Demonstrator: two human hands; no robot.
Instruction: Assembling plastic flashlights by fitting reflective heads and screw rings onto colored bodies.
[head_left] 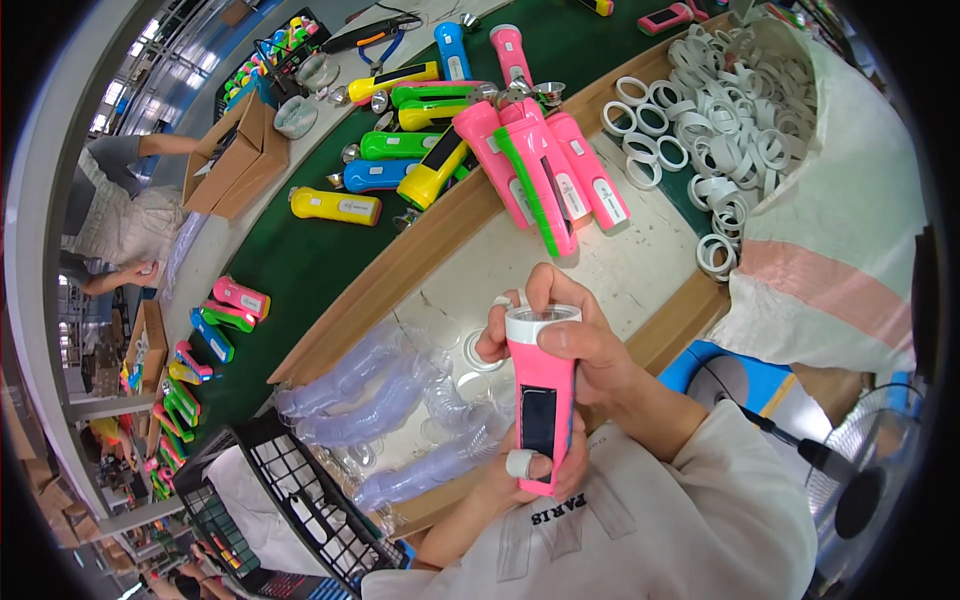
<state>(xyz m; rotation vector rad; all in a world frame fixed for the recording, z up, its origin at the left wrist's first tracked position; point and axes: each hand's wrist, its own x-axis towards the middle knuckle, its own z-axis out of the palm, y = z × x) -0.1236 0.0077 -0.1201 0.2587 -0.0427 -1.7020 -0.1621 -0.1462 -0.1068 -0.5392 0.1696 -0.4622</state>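
A pink flashlight (540, 420) with a dark rectangular panel on its side stands nearly upright in front of my chest. My left hand (545, 468) is closed around its lower end, a white wrap on the thumb. At the top, my right hand (580, 335) grips the head, its thumb and fingers around a white ring (542, 322) that sits on the rim. Beyond my hands lie several pink flashlights (585, 170), and one green-and-pink flashlight (535, 185) rests across them. To the right is a heap of loose white rings (720, 110).
Stacked clear plastic lenses (375, 395) lie on the left of the tray (440, 235). A green belt (290, 250) carries colourful flashlights (335, 206). A black crate (300, 490) stands lower left, a white sack (850, 200) and a fan (865, 480) on the right. Another person (120, 200) works far left.
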